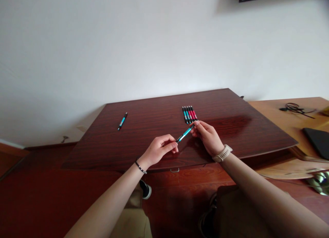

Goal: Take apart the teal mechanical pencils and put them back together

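Spanning most of the view, the dark wood table (159,142) carries all items; a lighter desk (280,109) abuts its right edge, w/ a black cable (295,108) and a dark flat pad (318,140) on it.

Row of pens (189,114): six approx., teal and red, laid side by side, touching, near the far edge, right of centre. Single teal pen (122,121): alone near the far-left corner, well apart from the row.

Left hand (160,149): fingers curled, thumb and forefinger pinched narrow on the lower tip of the held teal pen (185,133). Right hand (208,135): fingertips closed on the upper end of the same pen. A watch (223,153) sits on the right wrist, a thin bracelet (140,166) on the left.

Held pen posn.: above the table centre, just in front of the row, tilted, lower end toward the left hand. Cannot tell whether it touches the surface.

Handling (est.): light, stiff plastic barrel, smooth, likely a bit slippery; not fragile, though tip and clip are weak pts. Best grip: mid-barrel or the dark grip section near the tip, pinch of two fingers.

Clearance: broad bare surface between the single pen and the row, and along the whole near edge. Right hand is close to the row's near ends; a pen nudged there would probably roll. Near edge has no lip visible; floor lies directly below.
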